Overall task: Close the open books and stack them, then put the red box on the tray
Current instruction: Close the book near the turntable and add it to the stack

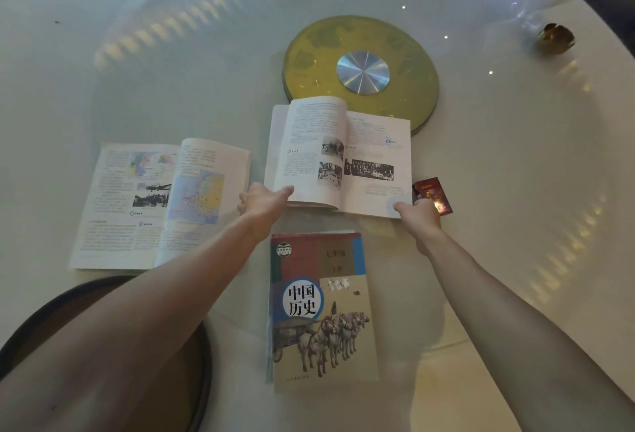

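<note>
Both grips hold the middle open book (338,156): our left hand (263,203) pinches its near left corner, our right hand (417,213) its near right edge. Just right of it lies the red box (433,195). Another open book (159,203) lies left, a closed book (321,308) nearer, the tray (192,373) beneath our left forearm.

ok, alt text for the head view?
Both hands, left and right, grip the near edge of an open book on a table. Another open book lies left, a closed one nearer, a red box right.
</note>
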